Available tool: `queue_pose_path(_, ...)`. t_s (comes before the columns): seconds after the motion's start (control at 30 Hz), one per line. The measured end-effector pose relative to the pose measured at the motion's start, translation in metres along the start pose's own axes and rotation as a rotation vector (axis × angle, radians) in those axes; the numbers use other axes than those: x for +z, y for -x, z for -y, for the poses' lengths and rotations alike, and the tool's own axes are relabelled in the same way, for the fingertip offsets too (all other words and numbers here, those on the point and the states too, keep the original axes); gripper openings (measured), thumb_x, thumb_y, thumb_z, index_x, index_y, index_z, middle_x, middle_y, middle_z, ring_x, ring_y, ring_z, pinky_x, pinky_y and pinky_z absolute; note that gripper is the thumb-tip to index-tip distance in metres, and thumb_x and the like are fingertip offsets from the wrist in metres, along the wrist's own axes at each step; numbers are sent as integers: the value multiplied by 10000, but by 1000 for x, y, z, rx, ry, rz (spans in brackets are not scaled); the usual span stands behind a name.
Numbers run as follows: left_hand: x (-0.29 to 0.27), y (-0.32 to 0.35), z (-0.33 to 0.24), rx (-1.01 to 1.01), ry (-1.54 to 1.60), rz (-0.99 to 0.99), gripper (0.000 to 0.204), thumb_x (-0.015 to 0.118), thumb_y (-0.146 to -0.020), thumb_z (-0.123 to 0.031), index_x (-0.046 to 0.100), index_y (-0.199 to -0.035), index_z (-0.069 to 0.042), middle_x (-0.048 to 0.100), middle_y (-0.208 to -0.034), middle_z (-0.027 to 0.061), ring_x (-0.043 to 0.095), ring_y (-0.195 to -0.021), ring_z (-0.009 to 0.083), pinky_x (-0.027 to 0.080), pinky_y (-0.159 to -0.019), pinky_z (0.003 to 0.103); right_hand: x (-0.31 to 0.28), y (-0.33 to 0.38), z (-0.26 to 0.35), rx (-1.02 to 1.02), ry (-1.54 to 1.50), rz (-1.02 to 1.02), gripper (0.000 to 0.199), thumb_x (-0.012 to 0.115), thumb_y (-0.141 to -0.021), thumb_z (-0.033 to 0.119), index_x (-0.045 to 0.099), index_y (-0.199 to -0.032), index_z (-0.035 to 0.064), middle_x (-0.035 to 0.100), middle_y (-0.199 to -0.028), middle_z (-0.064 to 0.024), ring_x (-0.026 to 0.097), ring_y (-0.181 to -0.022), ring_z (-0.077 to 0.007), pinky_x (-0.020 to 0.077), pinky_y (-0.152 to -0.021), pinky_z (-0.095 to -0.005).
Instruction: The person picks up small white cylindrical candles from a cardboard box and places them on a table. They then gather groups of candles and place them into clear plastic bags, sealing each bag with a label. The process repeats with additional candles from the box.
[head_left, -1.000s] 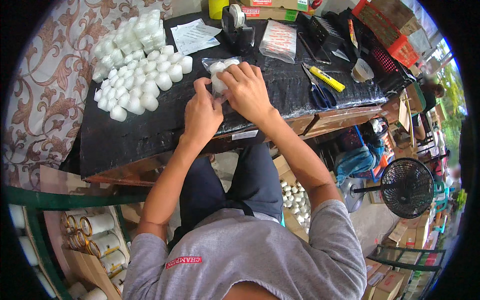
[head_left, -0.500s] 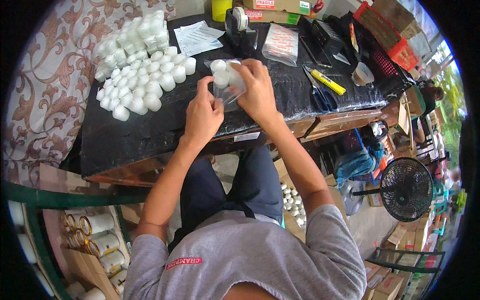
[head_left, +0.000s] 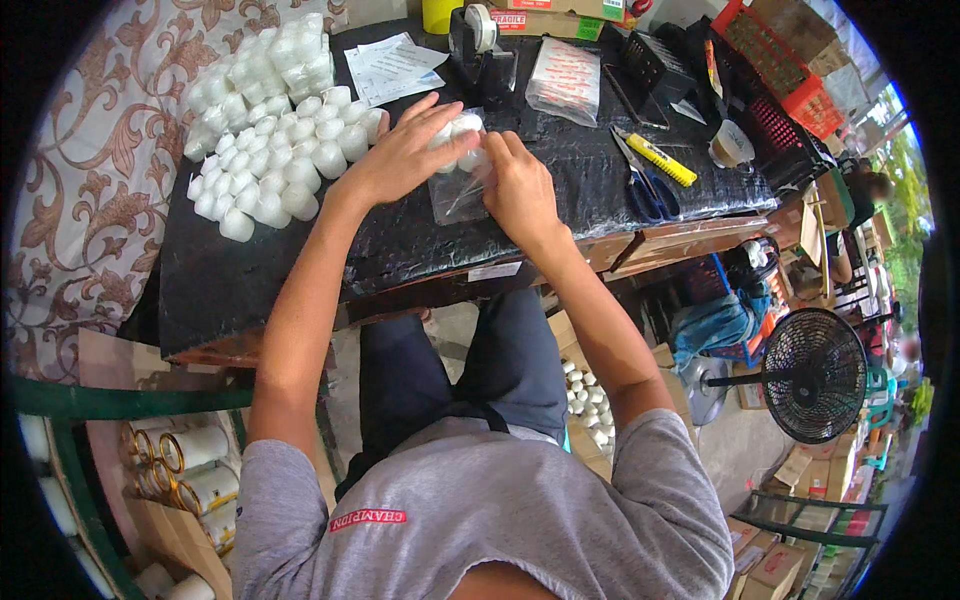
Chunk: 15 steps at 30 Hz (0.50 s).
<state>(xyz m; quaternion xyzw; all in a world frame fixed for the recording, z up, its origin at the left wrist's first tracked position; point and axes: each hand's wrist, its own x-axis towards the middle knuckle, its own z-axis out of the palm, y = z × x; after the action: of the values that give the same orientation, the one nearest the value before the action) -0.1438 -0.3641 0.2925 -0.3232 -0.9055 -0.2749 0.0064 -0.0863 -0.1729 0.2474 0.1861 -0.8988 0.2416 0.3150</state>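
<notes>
A small clear plastic bag (head_left: 458,190) with a few white cups (head_left: 462,128) in it lies on the black table (head_left: 300,270). My left hand (head_left: 400,155) grips its upper part, fingers over the cups. My right hand (head_left: 518,190) pinches the bag's right side. A heap of several loose white cups (head_left: 270,150) lies just left of my left hand.
At the table's back stand a black tape dispenser (head_left: 482,45), printed sheets (head_left: 392,68) and a packet in clear wrap (head_left: 565,78). Scissors (head_left: 640,185) and a yellow cutter (head_left: 660,160) lie right of my hands. A black floor fan (head_left: 812,375) stands at lower right.
Both hands have carried the bag of cups farther back and slightly left on the table, closer to the tape dispenser.
</notes>
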Motion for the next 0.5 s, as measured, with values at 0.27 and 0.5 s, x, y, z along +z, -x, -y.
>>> queue_pose_path(0.27,25,-18,13,191,-162,-83,687,585,-955,-381,364,-1506,-34,406,-1522,206,328,-1438,358,262,-1182,471,-2,0,3,45,-4,-17,451,671,-705,-62,528,-1120,45,579,-939,-163,646,-882,-379,553,-730,-467)
queue_pose_path(0.5,31,-14,19,321,-70,-178,779,682,-899,-319,317,-1519,-21,400,-1519,214,372,-1395,385,298,-1168,443,9,-11,3,57,39,55,325,670,-749,-13,445,-978,38,662,-862,-216,671,-796,-431,538,-662,-508)
